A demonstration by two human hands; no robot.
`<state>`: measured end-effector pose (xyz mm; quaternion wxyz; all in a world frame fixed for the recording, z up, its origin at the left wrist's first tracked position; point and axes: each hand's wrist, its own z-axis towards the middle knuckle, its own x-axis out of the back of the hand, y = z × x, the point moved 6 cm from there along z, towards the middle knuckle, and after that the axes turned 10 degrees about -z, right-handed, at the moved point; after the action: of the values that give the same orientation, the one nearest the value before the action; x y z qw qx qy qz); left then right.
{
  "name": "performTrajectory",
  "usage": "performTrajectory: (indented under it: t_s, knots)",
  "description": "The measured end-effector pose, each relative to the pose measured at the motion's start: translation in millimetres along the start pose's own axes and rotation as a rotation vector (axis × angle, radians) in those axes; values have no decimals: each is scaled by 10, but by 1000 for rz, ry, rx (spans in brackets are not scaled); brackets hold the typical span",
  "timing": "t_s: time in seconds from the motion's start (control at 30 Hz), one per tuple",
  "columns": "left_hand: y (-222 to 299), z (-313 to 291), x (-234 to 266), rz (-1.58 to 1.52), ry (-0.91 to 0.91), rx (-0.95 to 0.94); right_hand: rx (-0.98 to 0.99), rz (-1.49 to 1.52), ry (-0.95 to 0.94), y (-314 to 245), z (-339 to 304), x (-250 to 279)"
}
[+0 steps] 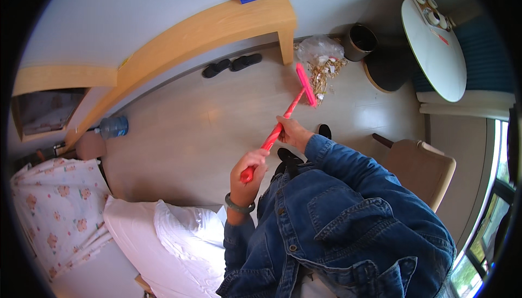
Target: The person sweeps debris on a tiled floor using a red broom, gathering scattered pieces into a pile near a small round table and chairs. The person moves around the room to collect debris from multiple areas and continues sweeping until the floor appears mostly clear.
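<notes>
A pink-red broom (305, 83) with a swirled handle slants away from me over the floor. My left hand (249, 168) is closed round the handle near its rounded end. Further along, my right hand (295, 135) grips the same handle. The broom's head touches or hovers by a heap of tan scraps and white crumpled bits (322, 78); which of the two I cannot tell. Behind the heap lies a clear plastic bag (319, 47). A dark bin (360, 42) stands to the right of the bag.
A wooden desk (217, 23) runs along the wall, with black slippers (231, 65) below it. At right are a round white table (429, 53) and a beige chair (418, 170). A water bottle (114, 127) and a bed with white bedding (136, 227) are at left.
</notes>
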<state>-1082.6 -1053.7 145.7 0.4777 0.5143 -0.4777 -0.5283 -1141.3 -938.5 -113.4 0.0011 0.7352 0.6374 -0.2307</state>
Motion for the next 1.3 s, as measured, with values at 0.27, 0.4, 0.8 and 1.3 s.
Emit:
performTrajectory:
  t_s: [0.27, 0.4, 0.8, 1.3]
  knots:
    - [423, -290, 344, -36, -233, 27, 59, 88, -105, 175, -444, -262]
    - [480, -191, 288, -62, -370, 22, 61, 165, -103, 296, -580, -176]
    - [-13, 688, -343, -143, -613, 189, -66, 814, -101, 365, -420, 579]
    - [33, 1755, -1298, -134, -1104, 203, 5, 1099, -153, -315, -242, 963]
